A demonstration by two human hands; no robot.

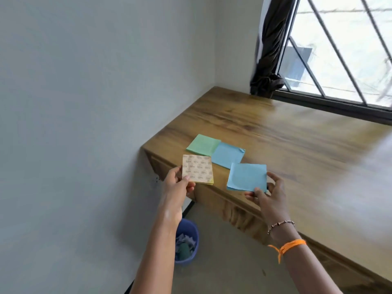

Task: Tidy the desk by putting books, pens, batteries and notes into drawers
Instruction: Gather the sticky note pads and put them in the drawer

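My left hand grips a pad of sticky notes with its tan printed backing up and yellow edges showing, held over the desk's left front corner. A blue pad of notes is pinched by its lower edge in my right hand, just above the desk's front edge. On the wooden desk behind them lie a green pad and a second blue pad, touching each other.
A blue waste bin with paper scraps stands on the floor under the desk's left end. A white wall runs along the left. A barred window with a knotted dark curtain is behind the desk.
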